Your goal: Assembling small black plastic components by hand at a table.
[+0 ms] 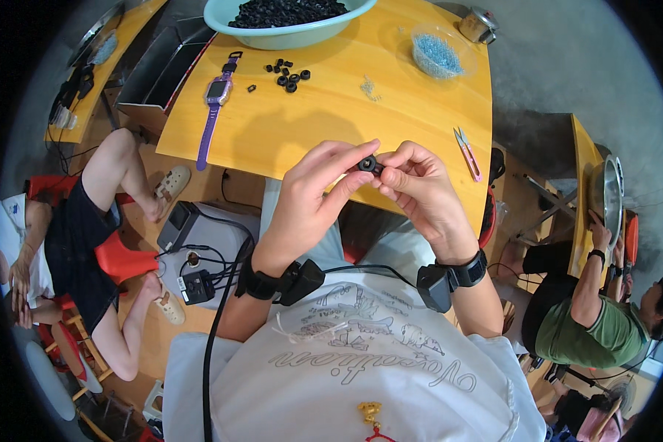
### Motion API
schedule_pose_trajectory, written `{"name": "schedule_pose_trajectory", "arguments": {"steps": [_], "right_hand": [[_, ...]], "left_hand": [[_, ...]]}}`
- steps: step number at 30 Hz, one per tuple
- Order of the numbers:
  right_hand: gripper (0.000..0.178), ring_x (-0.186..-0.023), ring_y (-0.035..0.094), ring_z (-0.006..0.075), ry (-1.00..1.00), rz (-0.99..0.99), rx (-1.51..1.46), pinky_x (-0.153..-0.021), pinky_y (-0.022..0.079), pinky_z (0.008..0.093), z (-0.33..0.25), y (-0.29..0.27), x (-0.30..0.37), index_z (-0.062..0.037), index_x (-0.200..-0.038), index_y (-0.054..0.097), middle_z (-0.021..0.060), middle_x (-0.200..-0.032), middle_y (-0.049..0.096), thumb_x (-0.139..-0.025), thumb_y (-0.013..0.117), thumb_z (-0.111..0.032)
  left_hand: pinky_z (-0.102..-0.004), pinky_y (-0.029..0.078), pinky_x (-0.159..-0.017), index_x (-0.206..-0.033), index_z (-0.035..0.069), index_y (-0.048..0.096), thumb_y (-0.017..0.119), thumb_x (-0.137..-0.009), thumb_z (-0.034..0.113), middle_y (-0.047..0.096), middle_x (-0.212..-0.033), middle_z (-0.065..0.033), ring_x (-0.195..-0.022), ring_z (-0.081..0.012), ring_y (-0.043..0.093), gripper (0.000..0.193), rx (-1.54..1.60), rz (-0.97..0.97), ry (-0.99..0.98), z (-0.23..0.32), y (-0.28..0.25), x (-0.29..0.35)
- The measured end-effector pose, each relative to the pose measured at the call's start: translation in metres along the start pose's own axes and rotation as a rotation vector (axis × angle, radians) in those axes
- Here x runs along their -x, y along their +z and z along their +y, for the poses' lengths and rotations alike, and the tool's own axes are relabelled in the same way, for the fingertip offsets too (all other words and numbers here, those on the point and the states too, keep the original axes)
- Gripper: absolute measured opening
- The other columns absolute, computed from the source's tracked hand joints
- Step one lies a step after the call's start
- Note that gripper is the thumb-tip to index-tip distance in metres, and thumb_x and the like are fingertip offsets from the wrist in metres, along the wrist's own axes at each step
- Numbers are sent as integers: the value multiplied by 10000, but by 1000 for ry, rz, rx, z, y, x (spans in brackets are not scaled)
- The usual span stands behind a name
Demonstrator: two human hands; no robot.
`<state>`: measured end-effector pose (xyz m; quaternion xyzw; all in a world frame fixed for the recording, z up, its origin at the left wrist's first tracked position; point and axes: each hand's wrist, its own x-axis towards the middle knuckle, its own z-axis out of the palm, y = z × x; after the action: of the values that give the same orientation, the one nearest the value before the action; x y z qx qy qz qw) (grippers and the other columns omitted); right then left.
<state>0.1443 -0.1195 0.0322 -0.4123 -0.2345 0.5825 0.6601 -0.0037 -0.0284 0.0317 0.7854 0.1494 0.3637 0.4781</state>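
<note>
"Over the near edge of the table (412,110), what's in hand?"

"Small blk ring pc (367,163). L hand (313,180): thumb + index clamped on it."

"R hand (425,184)?"

"Thumb + index together at the ring pc's R end; can't tell if they grip a 2nd bit."

"Rest of the table?"

"Far edge: pale basin (295,38) w/ blk pcs. L side: purple watch (217,90). Loose blk rings (291,86) L of table's middle, nr basin. Far R corner: clear bowl (439,71) w/ blue bits, metal cup (479,26) just beside. R edge: snips (468,157), blades apart, pts away."
</note>
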Motion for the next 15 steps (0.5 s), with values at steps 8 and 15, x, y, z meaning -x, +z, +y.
{"name": "schedule_pose_trajectory", "arguments": {"steps": [8, 15], "right_hand": [[230, -867, 589, 149, 128, 117, -58, -762, 502, 234, 18, -6, 0, 17, -1020, 526, 86, -937, 582, -799, 582, -20], [228, -840, 598, 151, 121, 214, 97, -748, 505, 229, 30, -10, -1, 80, -1006, 520, 113, -933, 582, -803, 567, -13]], "left_hand": [[-311, 441, -724, -1089, 7, 551, 572, -746, -23, 566, -916, -121, -826, -241, 547, 346, -343, -26, 158, -18, 6, 5], [-331, 432, -704, -1151, 32, 508, 552, -719, -25, 566, -889, -128, -800, -267, 541, 438, -542, -168, 189, -25, 10, 9]]}}
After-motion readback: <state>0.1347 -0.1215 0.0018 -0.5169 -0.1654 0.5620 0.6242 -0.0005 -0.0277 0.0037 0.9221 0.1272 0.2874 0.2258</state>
